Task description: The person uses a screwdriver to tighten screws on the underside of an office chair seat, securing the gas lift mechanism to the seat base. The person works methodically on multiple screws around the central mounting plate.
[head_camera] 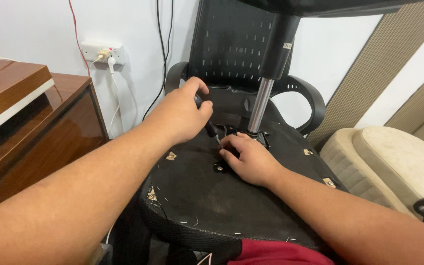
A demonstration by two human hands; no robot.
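Screwdriver [208, 123] in left hand [182, 114], tip beside right hand [251, 159] fingers [229, 142].

Both forearms are bare (no sleeves, rings or watch), with perhaps red clothing below.

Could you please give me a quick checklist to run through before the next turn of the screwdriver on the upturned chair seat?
1. Left hand has a full grip on the screwdriver handle: ok.
2. Tip seated squarely in the screw head: cannot tell, the right hand's fingers hide it.
3. Right hand steadies the black mounting plate: ok.
4. Fingers clear of the tip: not ok, they lie right beside it.
5. Chair seat rests steady, underside up: cannot tell.
6. Gas-lift column stands clear of both hands: ok.
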